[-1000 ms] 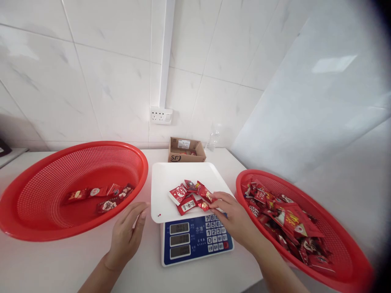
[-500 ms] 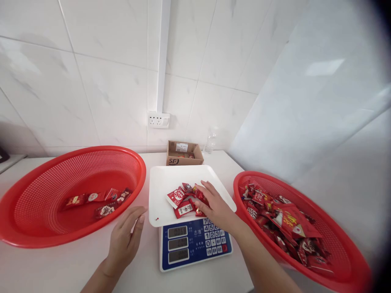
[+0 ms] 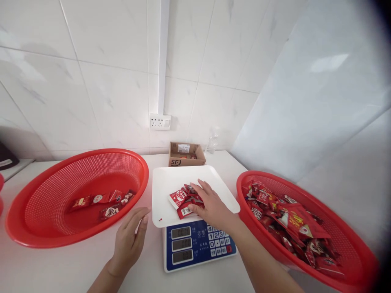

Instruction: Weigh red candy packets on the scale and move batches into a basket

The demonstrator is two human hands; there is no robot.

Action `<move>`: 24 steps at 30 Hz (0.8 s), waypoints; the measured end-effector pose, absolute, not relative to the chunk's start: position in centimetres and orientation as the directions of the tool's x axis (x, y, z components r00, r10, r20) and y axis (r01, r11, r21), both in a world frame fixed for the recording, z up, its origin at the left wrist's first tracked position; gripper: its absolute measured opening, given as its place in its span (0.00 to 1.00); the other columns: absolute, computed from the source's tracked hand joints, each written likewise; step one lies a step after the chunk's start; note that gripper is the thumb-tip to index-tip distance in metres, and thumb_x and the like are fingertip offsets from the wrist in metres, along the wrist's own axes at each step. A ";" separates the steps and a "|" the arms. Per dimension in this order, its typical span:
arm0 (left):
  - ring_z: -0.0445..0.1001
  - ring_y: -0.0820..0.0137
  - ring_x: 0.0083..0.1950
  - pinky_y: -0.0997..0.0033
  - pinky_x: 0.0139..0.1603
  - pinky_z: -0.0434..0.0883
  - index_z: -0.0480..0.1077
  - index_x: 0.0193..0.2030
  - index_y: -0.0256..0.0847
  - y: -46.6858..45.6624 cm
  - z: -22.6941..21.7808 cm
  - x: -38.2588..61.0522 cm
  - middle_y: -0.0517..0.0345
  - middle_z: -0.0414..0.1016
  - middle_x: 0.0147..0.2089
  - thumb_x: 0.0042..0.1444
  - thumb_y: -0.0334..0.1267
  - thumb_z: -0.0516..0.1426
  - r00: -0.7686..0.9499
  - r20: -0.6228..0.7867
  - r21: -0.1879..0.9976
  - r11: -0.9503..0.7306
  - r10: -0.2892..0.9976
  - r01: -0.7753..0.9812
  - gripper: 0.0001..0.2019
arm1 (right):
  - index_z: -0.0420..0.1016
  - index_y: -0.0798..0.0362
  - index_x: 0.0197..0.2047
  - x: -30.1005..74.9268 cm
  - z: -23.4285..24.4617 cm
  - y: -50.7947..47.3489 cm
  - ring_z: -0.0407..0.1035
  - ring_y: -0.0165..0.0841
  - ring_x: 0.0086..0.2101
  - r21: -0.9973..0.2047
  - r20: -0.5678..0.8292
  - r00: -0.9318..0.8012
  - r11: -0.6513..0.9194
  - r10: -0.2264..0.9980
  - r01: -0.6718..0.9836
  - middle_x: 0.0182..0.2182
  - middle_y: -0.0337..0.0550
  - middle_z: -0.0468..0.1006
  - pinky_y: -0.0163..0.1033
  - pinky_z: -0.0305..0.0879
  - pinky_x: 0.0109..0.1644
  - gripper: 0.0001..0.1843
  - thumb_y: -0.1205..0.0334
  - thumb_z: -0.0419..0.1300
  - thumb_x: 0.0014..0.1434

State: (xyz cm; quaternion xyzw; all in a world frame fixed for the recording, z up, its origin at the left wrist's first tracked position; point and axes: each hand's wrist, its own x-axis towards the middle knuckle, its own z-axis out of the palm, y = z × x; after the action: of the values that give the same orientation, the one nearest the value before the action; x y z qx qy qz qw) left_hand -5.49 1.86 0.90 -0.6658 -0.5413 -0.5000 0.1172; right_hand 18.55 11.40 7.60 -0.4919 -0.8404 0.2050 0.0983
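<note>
Red candy packets (image 3: 179, 197) lie in a small heap on the white pan of the digital pricing scale (image 3: 200, 249), well inside the pan's edges. Our right hand (image 3: 210, 205) reaches in over the scale's right front edge and spreads above the heap, thumb and fingers apart; we cannot tell whether the fingertips touch the wrappers. Our left hand (image 3: 130, 238) is at the scale's left front corner, just beside the pan, fingers loosely curved and thumb slightly apart from them.

To the left of the scale sits a red perforated basket (image 3: 91, 167) with a few packets inside; a narrow strip of tabletop shows between its rim and the pan. To the scale's right, a second red basket (image 3: 362, 254) holds a much fuller pile, and its rim meets the pan's right corner in our view, contact unclear.

Just behind the scale we see an SF cardboard box (image 3: 191, 162), with a clear plastic container (image 3: 212, 141) beside it. White tabletop (image 3: 149, 270) runs in front of the scale. Beyond the scale rises a marbled tile wall (image 3: 116, 85) bearing a power socket (image 3: 160, 121) under a vertical white conduit (image 3: 163, 61).
</note>
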 end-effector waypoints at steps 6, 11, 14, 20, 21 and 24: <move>0.77 0.68 0.41 0.73 0.41 0.74 0.70 0.43 0.38 1.8 1.0 -5.4 0.51 0.78 0.38 0.62 0.34 0.49 -0.069 0.792 0.366 -0.380 0.606 0.850 0.10 | 0.49 0.43 0.67 16.8 7.7 11.6 0.28 0.50 0.66 -0.417 -0.086 -0.496 0.421 0.864 0.805 0.69 0.49 0.38 0.64 0.38 0.64 0.42 0.36 0.52 0.55; 0.77 0.68 0.42 0.73 0.41 0.74 0.70 0.44 0.38 1.8 0.9 -5.5 0.51 0.78 0.39 0.62 0.35 0.49 -0.078 0.786 0.376 -0.374 0.614 0.848 0.10 | 0.50 0.43 0.67 16.7 7.7 11.2 0.31 0.48 0.66 -0.409 -0.086 -0.536 0.461 0.840 0.788 0.69 0.48 0.39 0.60 0.36 0.66 0.40 0.39 0.54 0.55; 0.77 0.68 0.42 0.73 0.40 0.75 0.71 0.44 0.39 1.9 0.9 -5.5 0.51 0.78 0.39 0.62 0.35 0.49 -0.087 0.782 0.391 -0.377 0.617 0.840 0.10 | 0.49 0.44 0.68 16.9 7.6 10.9 0.32 0.45 0.66 -0.429 -0.060 -0.561 0.486 0.826 0.761 0.69 0.47 0.39 0.57 0.39 0.66 0.40 0.41 0.55 0.56; 0.77 0.68 0.42 0.72 0.40 0.75 0.71 0.44 0.39 1.7 0.9 -5.5 0.50 0.78 0.39 0.62 0.35 0.49 -0.096 0.773 0.402 -0.367 0.627 0.839 0.10 | 0.49 0.44 0.68 17.4 7.5 10.5 0.30 0.42 0.67 -0.458 -0.040 -0.569 0.491 0.822 0.741 0.69 0.45 0.35 0.54 0.45 0.65 0.38 0.45 0.55 0.58; 0.77 0.67 0.42 0.72 0.41 0.75 0.71 0.44 0.39 1.7 0.9 -5.6 0.50 0.78 0.39 0.62 0.35 0.49 -0.097 0.771 0.403 -0.365 0.630 0.839 0.11 | 0.49 0.44 0.67 17.5 7.5 10.5 0.31 0.43 0.67 -0.458 -0.039 -0.569 0.492 0.821 0.741 0.69 0.45 0.36 0.55 0.45 0.65 0.37 0.45 0.55 0.58; 0.77 0.67 0.43 0.71 0.41 0.75 0.71 0.44 0.40 1.7 0.7 -5.6 0.50 0.78 0.40 0.61 0.35 0.49 -0.099 0.769 0.410 -0.368 0.632 0.835 0.11 | 0.51 0.43 0.67 17.5 7.3 10.9 0.31 0.46 0.66 -0.452 -0.018 -0.566 0.498 0.824 0.740 0.69 0.45 0.38 0.58 0.41 0.65 0.37 0.42 0.55 0.57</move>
State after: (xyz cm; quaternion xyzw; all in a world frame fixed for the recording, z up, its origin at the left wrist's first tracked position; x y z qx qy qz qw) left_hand -5.61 1.69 0.75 -0.6633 -0.5527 -0.4939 0.1028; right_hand 17.51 10.86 7.34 -0.4550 -0.8595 0.2099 0.1006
